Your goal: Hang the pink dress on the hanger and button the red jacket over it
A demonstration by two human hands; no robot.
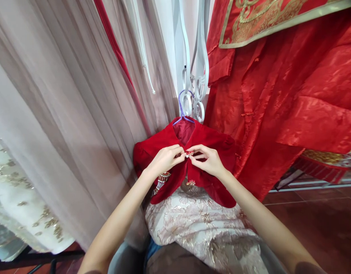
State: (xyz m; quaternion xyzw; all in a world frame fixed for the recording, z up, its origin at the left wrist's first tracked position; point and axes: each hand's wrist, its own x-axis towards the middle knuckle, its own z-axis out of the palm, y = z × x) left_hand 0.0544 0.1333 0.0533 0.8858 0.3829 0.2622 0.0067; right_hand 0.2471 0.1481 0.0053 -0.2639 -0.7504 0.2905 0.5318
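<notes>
A short red velvet jacket (152, 146) hangs on a purple hanger (181, 106) in front of me. At its front opening, just below the collar, sits a small jewelled clasp (189, 153) with a pearl. My left hand (168, 158) pinches the front edge of the jacket beside the clasp, fingertips close to the pearl. From the other side, my right hand (208, 159) has thumb and finger closed on the clasp. Lower on the front are a second jewelled clasp (190, 183) and a beaded tassel brooch (163, 182).
The hanger hooks onto a white scrolled metal stand (202, 85). Pale gauzy curtains (78, 114) fall on the left, near a white gown with gold appliqué (24, 198). Red satin garments (272, 99) hang on the right. Patterned brocade cloth (192, 220) lies beneath the jacket.
</notes>
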